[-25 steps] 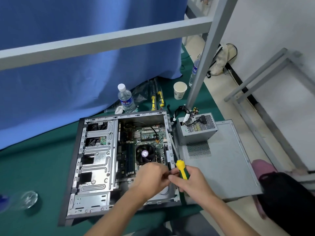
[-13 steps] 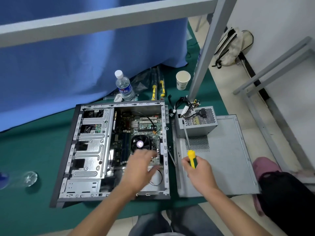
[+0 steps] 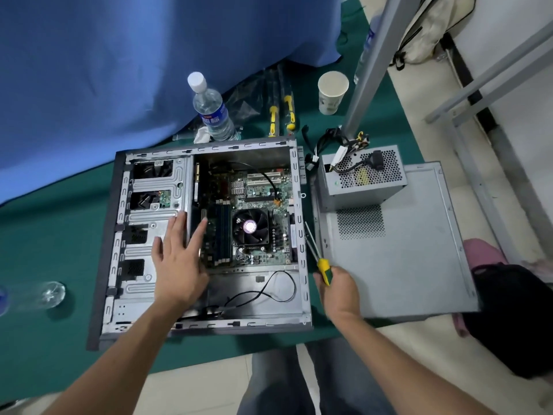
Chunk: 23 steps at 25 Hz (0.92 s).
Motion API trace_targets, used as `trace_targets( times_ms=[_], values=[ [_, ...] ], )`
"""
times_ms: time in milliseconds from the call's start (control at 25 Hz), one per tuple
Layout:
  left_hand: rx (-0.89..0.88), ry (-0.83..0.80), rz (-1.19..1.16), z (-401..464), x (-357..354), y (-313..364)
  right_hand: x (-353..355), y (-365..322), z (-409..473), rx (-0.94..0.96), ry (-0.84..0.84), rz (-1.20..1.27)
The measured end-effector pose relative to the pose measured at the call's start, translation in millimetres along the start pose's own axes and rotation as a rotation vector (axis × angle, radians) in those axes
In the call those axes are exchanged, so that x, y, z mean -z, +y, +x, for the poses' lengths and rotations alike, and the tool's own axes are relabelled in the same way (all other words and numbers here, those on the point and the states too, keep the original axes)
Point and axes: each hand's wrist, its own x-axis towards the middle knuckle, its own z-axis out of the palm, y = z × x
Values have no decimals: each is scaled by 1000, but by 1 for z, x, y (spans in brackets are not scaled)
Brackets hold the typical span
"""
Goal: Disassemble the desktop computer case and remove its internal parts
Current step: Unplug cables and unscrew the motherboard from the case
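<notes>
Case open on its side, stripping under way.

Computer case (image 3: 206,235) lies on green cloth (image 3: 54,235); power supply (image 3: 363,178) already out, sitting on side panel (image 3: 398,256). Left hand (image 3: 176,262) flat, fingers spread across drive cage (image 3: 155,223). Right hand (image 3: 338,290) grips screwdriver (image 3: 318,259). Next, likely: find the cage screws and seat the tip.
</notes>
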Motion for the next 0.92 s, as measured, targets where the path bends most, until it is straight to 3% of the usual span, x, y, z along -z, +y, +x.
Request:
trace_targets(
  times_ms=[320, 480, 640, 760, 920],
  values=[
    [-18, 48, -22, 1, -3, -3, -23, 8, 6, -64, 101, -21],
    [-12, 73, -54, 0, -1, -1, -2, 12, -6, -3, 121, 97],
    [-9, 90, -138, 1, 0, -5, 35, -3, -29, 92, 67, 305],
    [3, 91, -214, 1, 0, -9, 55, -43, -34, 160, -64, 488],
    [-24, 104, -269, -2, 2, -9, 57, -80, -38, 174, -139, 322]
  ],
)
